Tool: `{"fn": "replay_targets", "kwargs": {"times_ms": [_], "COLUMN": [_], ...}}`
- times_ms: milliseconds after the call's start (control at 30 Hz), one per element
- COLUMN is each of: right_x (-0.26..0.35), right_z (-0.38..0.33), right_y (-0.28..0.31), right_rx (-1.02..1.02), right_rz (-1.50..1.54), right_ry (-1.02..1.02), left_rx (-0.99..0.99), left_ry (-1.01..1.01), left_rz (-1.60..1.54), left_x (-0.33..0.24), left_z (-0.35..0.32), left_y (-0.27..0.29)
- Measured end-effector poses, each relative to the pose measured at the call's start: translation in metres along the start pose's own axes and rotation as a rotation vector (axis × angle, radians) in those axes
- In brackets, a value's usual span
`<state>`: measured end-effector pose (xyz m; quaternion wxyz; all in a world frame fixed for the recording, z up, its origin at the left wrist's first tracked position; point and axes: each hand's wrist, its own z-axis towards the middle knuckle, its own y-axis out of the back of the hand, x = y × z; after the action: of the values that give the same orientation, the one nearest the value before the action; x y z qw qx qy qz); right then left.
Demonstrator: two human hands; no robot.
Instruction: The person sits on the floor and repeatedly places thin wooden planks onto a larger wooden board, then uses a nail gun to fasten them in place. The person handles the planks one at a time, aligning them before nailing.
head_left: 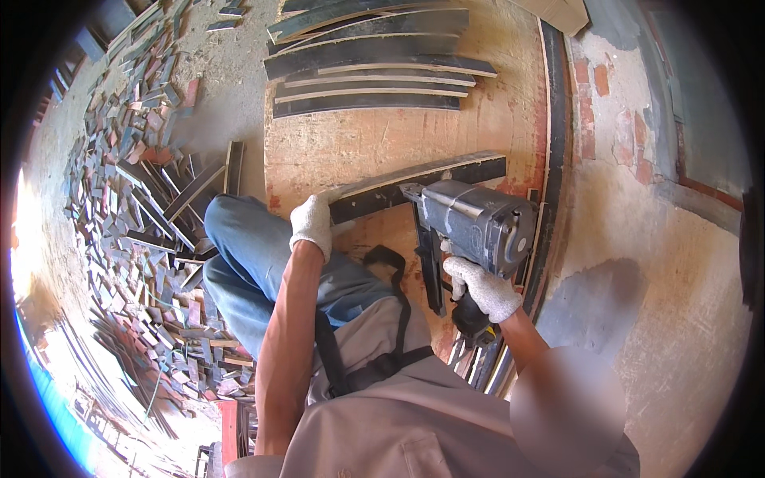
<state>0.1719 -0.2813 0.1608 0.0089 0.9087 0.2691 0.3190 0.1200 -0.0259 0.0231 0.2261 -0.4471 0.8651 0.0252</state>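
My left hand (311, 225), in a pale knitted glove, is closed around the left end of a black-faced wooden strip (414, 186). The strip lies at a slant across a wide wooden board (319, 155), its pale edge showing along the top. My right hand (484, 288), gloved the same way, grips the handle of a black nail gun (470, 219). The gun's nose is close against the strip's near side, right of its middle; whether it touches I cannot tell. Its long magazine (429, 271) points back toward me. The right fingertips are partly hidden behind the handle.
Several dark strips (370, 84) lie stacked on the board's far part. A long black rail (554, 119) runs along its right edge, beside a worn wall (645, 319). Cut wood scraps (135, 263) are heaped on the floor at left. Cardboard (562, 12) sits far right.
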Motion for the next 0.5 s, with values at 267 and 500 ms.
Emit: {"fn": "replay_targets", "kwargs": {"times_ms": [267, 500], "right_x": [-0.029, -0.047], "right_z": [0.005, 0.012], "right_y": [0.004, 0.004], "right_rx": [0.063, 0.013], "right_rz": [-0.227, -0.241], "right_ry": [0.144, 0.326], "left_rx": [0.005, 0.059], "left_ry": [0.076, 0.011], "left_rz": [-0.077, 0.028], "left_x": [0.012, 0.023], "left_z": [-0.006, 0.010], "left_y": [-0.024, -0.020]}}
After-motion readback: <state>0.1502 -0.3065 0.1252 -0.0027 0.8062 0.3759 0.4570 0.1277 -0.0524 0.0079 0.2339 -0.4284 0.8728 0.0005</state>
